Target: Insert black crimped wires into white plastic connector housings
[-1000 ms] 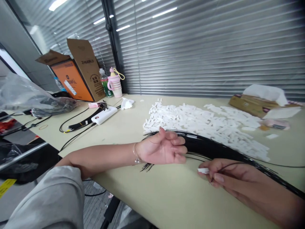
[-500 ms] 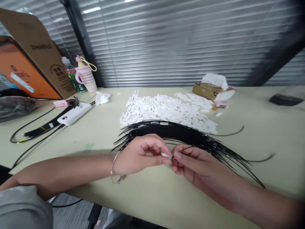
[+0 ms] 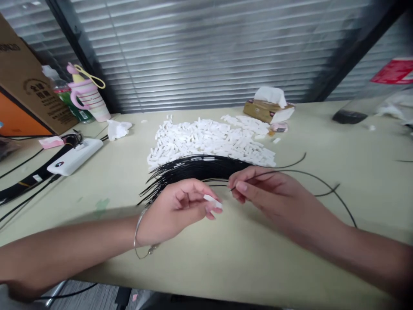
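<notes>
Inspection finds the left hand with thumb and fingertips pinched narrow on one small white piece, whose outer end projects slightly toward the right fingers. The right hand has thumb and forefinger closed on a thin black strand; its short end peeks out on the side facing the left fingers, and its length loops away beyond the right hand. Piece and strand stand apart, with a small gap between the two sets of fingertips, so no join between them shows at this moment. Just beyond the fingers lies a thick bundle of black strands, one end fanned out behind the left hand, the other passing out of sight behind the right; whether either hand touches it cannot be told. A few pale marks show along the bundle, though whether these are fitted pieces or glints is too blurred to certify. Farther from the fingers, past the bundle, a broad heap of white pieces lies loose on the table. Judged by that heap, a large share of the pieces remains unhandled; how many strands are finished cannot be established from this view.
</notes>
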Available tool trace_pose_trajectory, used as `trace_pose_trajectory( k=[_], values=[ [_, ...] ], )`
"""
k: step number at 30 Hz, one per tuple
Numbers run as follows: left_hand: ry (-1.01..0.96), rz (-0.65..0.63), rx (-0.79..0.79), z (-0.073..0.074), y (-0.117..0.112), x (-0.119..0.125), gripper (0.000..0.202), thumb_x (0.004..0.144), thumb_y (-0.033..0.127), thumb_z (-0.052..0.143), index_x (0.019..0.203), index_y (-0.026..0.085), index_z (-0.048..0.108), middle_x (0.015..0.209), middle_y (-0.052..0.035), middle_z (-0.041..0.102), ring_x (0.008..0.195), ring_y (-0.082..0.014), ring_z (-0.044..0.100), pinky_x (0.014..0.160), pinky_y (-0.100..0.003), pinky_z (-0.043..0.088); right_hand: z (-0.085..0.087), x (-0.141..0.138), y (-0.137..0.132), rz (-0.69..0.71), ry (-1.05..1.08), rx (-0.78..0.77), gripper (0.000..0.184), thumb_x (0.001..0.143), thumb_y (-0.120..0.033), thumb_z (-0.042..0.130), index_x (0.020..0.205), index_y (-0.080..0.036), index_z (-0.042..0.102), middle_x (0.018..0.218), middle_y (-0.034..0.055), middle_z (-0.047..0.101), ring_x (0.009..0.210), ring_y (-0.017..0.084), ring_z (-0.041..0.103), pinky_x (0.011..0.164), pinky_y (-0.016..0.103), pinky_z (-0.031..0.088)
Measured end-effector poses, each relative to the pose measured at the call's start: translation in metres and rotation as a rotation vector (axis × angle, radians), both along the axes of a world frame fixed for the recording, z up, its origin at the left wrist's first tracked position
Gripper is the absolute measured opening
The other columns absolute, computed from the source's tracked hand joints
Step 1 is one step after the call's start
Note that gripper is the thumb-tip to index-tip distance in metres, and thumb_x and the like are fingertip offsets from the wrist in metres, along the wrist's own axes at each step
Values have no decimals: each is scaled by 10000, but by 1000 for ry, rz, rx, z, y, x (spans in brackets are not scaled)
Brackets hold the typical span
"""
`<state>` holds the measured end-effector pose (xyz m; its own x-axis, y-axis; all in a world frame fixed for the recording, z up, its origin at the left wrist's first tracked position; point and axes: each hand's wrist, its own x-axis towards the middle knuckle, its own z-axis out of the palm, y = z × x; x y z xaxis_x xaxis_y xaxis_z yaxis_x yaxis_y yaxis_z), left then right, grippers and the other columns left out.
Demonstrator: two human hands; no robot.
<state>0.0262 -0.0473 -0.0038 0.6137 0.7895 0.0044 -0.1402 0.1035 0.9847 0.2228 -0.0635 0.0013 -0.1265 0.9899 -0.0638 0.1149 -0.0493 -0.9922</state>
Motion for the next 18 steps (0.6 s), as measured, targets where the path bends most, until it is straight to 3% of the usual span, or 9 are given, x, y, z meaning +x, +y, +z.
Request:
trace_pose_trajectory(
  k=[4,11,18],
  values=[
    [24,-58,-138,2,-13,4,92,833,199,606,781,125,590,691,6,588,648,-88,577,656,-221,482,12,-7,-7,24,-109,79,269,733,-467,637,697,-204,591,593,-22,558,561,106,497,504,224,374],
    [64,-30,-216,-4,-17,6,74,794,183,650,787,140,590,704,11,598,663,-96,572,686,-243,469,3,-23,-20,113,-76,143,193,853,-363,498,731,-213,501,654,-22,571,603,115,565,565,244,441],
    [39,-77,-365,-6,-12,7,99,728,124,705,803,125,641,683,4,653,663,-94,610,684,-230,482,-1,-18,-20,46,-309,413,153,851,-269,504,711,-209,519,709,8,564,668,120,546,564,238,417]
  ],
)
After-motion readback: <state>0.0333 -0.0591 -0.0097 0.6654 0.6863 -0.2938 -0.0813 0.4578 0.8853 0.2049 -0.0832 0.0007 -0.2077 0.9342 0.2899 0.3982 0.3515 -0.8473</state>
